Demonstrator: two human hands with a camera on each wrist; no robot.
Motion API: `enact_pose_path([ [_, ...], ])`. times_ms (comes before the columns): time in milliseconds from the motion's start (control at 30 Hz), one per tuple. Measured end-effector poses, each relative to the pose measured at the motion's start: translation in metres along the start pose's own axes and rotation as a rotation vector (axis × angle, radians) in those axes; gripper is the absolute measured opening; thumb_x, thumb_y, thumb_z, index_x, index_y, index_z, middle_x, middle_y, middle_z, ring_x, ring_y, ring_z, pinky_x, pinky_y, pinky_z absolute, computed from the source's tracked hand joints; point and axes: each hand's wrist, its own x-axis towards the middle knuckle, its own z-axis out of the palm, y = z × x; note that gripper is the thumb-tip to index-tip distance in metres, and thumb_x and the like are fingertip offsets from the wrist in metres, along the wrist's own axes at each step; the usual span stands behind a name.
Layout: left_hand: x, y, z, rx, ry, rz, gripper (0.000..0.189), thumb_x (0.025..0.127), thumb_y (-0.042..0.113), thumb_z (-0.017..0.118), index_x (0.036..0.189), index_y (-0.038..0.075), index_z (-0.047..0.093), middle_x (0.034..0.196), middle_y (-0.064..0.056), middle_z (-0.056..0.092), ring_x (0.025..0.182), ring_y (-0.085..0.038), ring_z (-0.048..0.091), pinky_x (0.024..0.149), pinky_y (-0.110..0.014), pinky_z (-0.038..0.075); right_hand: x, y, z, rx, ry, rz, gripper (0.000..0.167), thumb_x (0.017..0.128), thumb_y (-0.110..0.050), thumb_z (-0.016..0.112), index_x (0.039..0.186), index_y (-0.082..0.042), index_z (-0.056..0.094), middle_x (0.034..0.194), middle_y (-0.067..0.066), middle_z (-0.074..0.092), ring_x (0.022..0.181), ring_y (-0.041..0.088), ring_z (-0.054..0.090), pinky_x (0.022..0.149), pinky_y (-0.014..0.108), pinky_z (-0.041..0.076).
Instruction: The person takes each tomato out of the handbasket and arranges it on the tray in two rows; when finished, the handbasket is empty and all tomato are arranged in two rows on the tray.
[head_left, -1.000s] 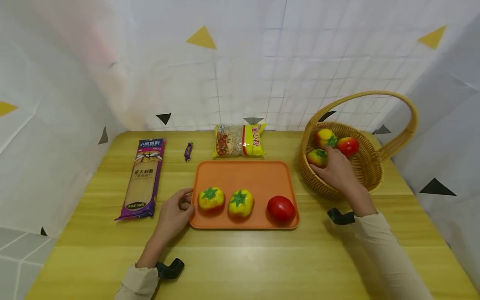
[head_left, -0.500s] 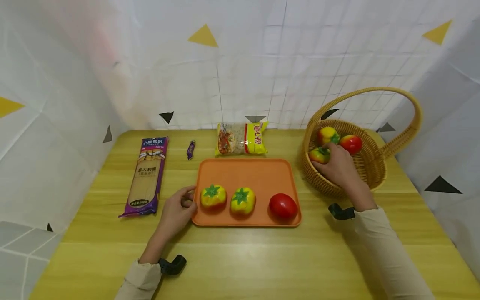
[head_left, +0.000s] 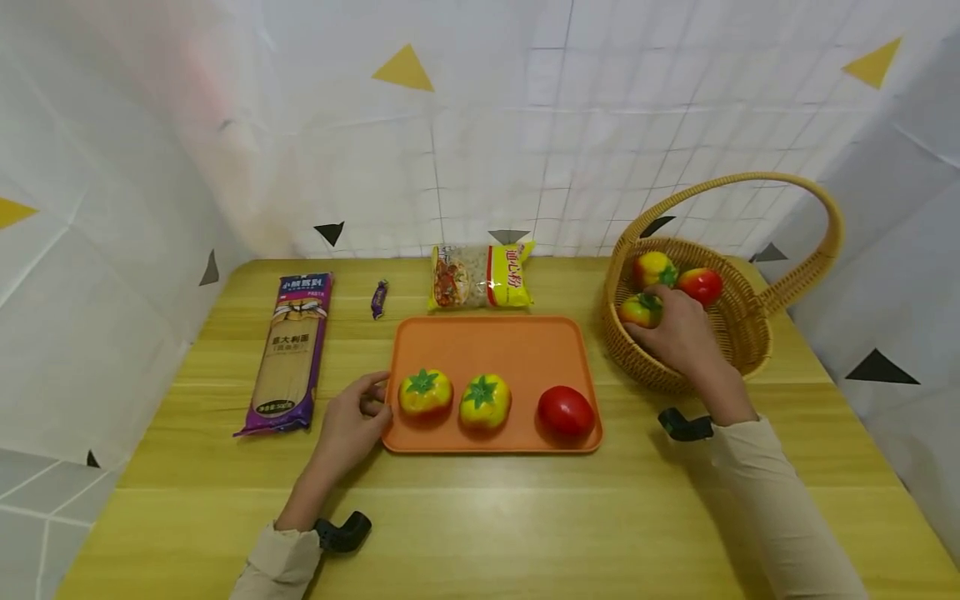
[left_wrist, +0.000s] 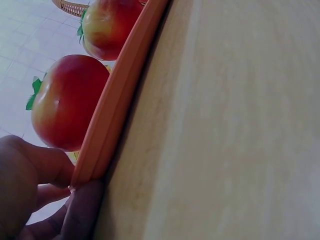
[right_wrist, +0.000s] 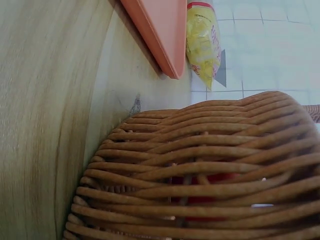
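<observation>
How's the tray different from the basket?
The tray is flat, orange; the basket is deep, woven and tan.
The basket is round with a tall handle; the tray is a rectangle without one.
The left hand pinches the tray; the right hand is in the basket.
Both hold fruit.

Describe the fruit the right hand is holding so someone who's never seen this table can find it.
At the right of the table stands a wicker basket with a tall handle. The fruit you want is the nearest of three visible inside, close to the left rim. Unlike the yellow fruit and red fruit behind it, it has the right hand curled around it.
</observation>
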Motion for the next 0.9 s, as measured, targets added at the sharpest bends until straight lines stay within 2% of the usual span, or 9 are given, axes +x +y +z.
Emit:
enact_pose_path([
  [367, 0.001, 0.001, -0.001, 0.001, -0.003, -0.004, 0.050, 0.088, 0.007, 0.066, 0.137, 0.014, 0.061, 0.103, -0.006, 0.067, 0.083, -0.017, 0.068, 0.069, -0.032, 0.055, -0.004, -0.005, -0.010, -0.014, 0.035, -0.021, 0.073, 0.084, -0.035, 0.079, 0.135, 0.008, 0.049, 0.126, 0.032, 0.055, 0.113, 0.053, 0.050, 0.095, 0.066, 0.038],
  [900, 0.001, 0.000, 0.000, 0.011, 0.006, 0.013, 0.050, 0.087, 0.004, 0.066, 0.136, 0.013, 0.062, 0.102, -0.007, 0.068, 0.082, -0.017, 0.068, 0.069, -0.031, 0.055, -0.023, -0.021, -0.026, 0.007, 0.147, -0.090, 0.068, 0.082, -0.030, 0.082, 0.134, 0.003, 0.053, 0.130, 0.031, 0.052, 0.112, 0.052, 0.050, 0.093, 0.067, 0.038],
])
